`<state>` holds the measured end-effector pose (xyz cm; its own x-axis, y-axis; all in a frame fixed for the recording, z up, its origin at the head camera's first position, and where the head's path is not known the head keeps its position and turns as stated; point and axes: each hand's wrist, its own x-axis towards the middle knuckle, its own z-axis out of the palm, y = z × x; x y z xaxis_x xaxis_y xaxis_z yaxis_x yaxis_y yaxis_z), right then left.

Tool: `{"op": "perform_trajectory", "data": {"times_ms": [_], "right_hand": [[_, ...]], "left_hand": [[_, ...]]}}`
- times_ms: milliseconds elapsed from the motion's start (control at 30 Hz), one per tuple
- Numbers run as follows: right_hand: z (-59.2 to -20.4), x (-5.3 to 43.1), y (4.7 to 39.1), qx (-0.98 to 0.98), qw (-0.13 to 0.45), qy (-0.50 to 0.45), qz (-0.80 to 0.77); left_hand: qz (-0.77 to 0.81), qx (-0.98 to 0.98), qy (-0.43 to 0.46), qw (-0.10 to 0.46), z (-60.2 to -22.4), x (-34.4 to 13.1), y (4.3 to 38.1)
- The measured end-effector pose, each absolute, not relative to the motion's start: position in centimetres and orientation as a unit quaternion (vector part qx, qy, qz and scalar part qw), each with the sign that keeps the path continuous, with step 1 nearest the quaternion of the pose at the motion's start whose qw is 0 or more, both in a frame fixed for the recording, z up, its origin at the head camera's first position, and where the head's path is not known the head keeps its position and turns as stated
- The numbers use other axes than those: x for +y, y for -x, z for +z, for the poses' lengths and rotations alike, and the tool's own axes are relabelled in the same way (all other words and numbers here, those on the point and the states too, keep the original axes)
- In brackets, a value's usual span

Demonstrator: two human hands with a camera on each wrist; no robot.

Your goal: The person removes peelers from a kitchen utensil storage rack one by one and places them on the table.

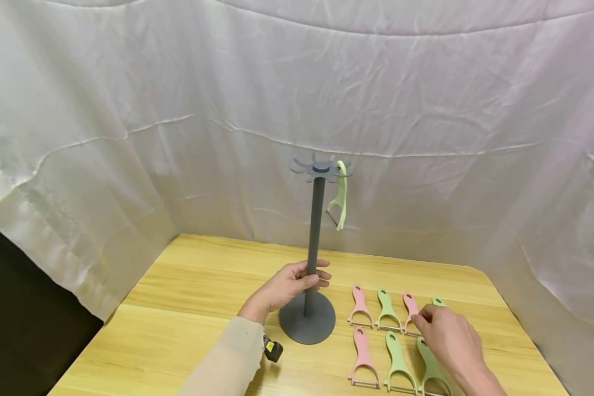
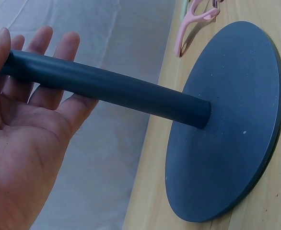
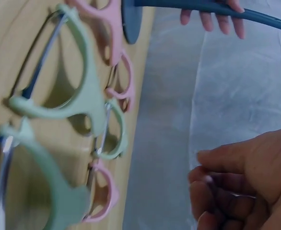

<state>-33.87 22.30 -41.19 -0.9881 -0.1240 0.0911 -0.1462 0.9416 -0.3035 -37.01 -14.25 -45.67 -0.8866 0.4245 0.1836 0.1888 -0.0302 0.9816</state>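
Note:
A dark grey rack stand (image 1: 315, 231) with a round base and a ring of hooks on top stands upright on the table. My left hand (image 1: 297, 283) holds its pole low down, thumb in front and fingers behind, as the left wrist view also shows. From a hook on the right hangs a green peeler (image 1: 344, 192). Above the peelers on the right, my right hand (image 1: 447, 333) has loosely bent fingers and nothing between them in the right wrist view. In the head view its fingertips overlap a pink peeler (image 1: 410, 304); a green peeler (image 1: 439, 301) is partly hidden behind it.
Two rows of peelers lie on the wooden table (image 1: 188, 308), among them a pink one (image 1: 359, 300), a green one (image 1: 385, 301), a nearer pink one (image 1: 362, 349) and nearer green ones (image 1: 396, 355). A pale curtain (image 1: 237, 181) encloses the table's back and sides.

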Motion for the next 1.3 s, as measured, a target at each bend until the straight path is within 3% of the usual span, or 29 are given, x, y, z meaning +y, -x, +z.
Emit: {"op": "perform_trajectory", "data": {"times_ms": [633,1300], "right_hand": [[-37.5,14.6,33.9,-0.895,0.254,-0.122,0.348],[-33.8,10.6,34.5,-0.859,0.245,-0.14,0.428]], "left_hand": [[0.677,0.698,-0.215,0.089,-45.6,-14.8,37.0],[0.672,0.701,-0.221,0.09,-45.5,-14.8,36.9]]}}
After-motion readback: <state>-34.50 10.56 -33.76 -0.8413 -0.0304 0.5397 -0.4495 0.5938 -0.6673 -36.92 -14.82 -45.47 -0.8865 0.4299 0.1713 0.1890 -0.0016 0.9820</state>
